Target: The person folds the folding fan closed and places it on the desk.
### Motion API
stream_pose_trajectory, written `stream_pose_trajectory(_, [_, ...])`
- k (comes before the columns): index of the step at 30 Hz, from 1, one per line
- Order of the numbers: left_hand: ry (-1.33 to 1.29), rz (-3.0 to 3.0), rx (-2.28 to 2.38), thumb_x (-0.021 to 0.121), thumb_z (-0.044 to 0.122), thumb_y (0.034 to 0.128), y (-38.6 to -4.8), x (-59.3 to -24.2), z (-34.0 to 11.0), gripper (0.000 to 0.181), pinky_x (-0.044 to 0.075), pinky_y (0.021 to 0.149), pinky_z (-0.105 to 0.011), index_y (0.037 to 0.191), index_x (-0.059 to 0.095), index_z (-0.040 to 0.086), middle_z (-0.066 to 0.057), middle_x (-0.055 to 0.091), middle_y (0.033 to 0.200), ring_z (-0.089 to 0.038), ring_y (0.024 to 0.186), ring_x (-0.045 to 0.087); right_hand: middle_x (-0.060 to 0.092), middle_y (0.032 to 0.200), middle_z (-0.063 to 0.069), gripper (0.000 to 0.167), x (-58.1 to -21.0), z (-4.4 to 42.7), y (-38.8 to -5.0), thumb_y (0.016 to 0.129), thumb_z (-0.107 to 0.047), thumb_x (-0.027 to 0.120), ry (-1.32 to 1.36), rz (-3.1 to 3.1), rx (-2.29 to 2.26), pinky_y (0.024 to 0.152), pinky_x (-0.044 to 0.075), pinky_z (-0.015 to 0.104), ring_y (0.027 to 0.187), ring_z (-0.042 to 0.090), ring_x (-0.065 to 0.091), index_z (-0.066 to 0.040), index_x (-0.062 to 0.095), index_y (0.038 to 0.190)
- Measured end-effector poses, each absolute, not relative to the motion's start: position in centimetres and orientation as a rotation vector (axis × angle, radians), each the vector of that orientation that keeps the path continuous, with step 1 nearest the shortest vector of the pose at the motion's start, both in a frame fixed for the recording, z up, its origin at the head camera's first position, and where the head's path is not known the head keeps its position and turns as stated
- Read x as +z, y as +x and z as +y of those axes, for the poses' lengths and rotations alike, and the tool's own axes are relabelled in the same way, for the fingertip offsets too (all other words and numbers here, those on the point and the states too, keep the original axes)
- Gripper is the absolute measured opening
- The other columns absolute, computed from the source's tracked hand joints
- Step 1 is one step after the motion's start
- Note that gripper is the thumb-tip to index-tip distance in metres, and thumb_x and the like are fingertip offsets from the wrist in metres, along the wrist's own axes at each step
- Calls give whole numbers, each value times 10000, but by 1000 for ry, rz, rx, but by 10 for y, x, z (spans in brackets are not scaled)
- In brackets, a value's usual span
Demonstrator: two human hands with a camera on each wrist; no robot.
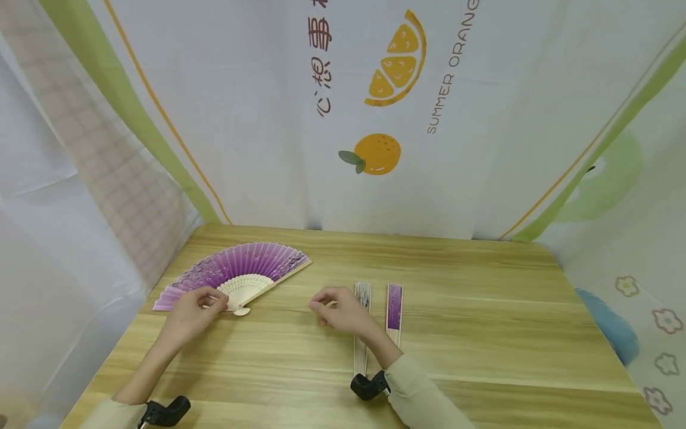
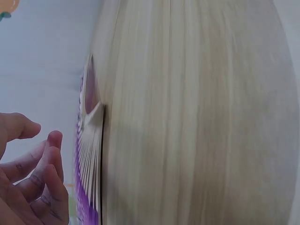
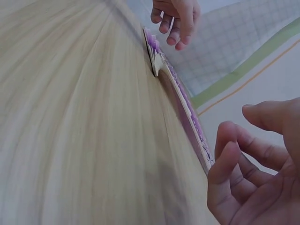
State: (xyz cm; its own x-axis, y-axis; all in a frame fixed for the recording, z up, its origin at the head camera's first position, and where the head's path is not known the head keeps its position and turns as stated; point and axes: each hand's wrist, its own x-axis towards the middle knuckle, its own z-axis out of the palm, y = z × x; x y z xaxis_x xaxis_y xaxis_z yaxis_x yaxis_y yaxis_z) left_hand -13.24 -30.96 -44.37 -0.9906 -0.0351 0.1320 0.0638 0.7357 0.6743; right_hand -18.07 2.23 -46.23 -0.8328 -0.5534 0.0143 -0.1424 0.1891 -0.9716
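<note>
A spread purple folding fan (image 1: 252,259) with pale ribs lies on the left of the wooden table. Just over its rib end is my left hand (image 1: 194,313), its fingers loosely bent and holding nothing. In the left wrist view a gap parts this hand's thumb from its fingertips, with the fan (image 2: 89,159) beside them. My right hand (image 1: 345,311) hovers to the right of the fan, loosely curled around nothing. Partly beneath it lies a closed fan (image 1: 361,357) with a patterned pale cover. A closed purple fan (image 1: 394,307) lies to its right.
The wooden table (image 1: 482,333) stretches to the right of the closed fans. White cloth (image 1: 257,119) printed with oranges hangs behind the far edge, and more cloth hangs along both sides. Each wrist wears a black camera mount.
</note>
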Motion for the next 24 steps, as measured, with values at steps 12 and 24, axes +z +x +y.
stream_pose_trajectory(12, [95,-2774,-1081,751,209,946,-124,-453,-355,343,510,633,-255,1126,646,-65,-252,706,1000,-363,889,707,695,981,150,159,-471,-2,-188,992,-147,691,-576,2153,-1728,538,505,281,690,349,675,-6,715,1061])
stream_pose_trajectory(24, [212,-2756,-1174,715,290,979,-120,-457,-381,401,499,610,-244,1185,623,-42,-237,715,1001,-224,764,699,690,881,64,292,-473,-27,-195,952,-187,750,-444,2088,-1832,505,486,258,659,328,681,21,665,1138])
